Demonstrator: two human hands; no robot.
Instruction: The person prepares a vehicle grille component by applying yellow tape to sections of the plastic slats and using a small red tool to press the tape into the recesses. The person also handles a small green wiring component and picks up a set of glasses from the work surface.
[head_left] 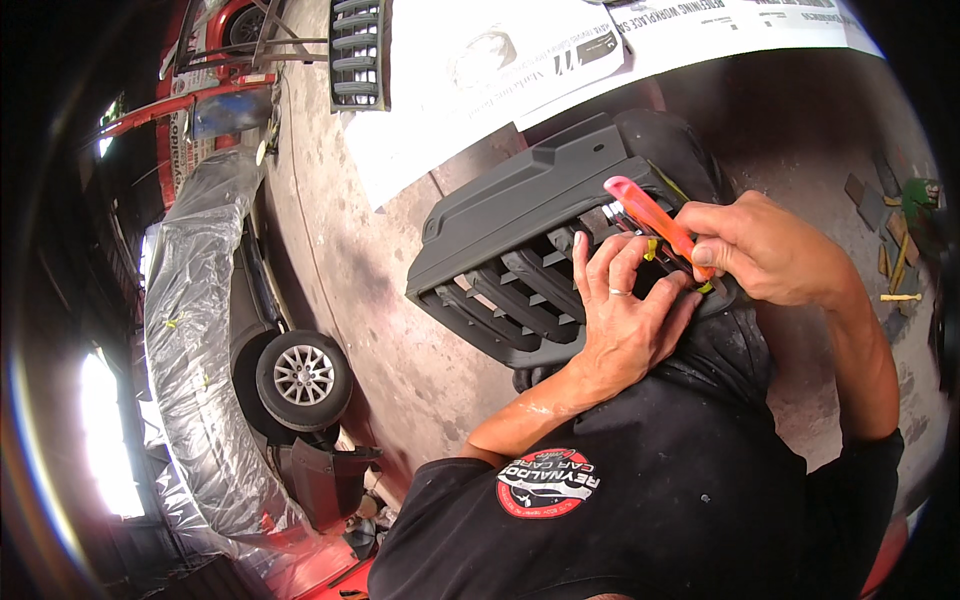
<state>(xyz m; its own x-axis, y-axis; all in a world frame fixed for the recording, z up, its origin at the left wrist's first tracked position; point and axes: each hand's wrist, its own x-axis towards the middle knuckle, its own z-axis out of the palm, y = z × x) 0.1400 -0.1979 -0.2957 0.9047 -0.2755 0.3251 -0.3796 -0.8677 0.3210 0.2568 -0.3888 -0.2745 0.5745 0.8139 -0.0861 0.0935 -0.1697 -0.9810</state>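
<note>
A dark grey slatted car grille piece (510, 175) rests tilted across my lap. My right hand (750, 245) is closed around a bright orange-pink tool (645, 205), probably a utility knife, held over the grille's right end. Just left of it, my left hand (625, 315) bears on the grille with curled fingers, gripping near the tool's lower end. Small bits of yellow tape (652, 248) show by my fingers. Silver metal shows beside the tool; where exactly its tip meets the grille is hidden.
A paper-covered surface (480, 130) spans the top, holding another slatted part (355, 55). At left stands a car under plastic sheeting (190, 320), its wheel (303, 375) exposed. Behind it is a red vehicle (200, 40). Scraps and tools (895, 250) lie on the floor at right.
</note>
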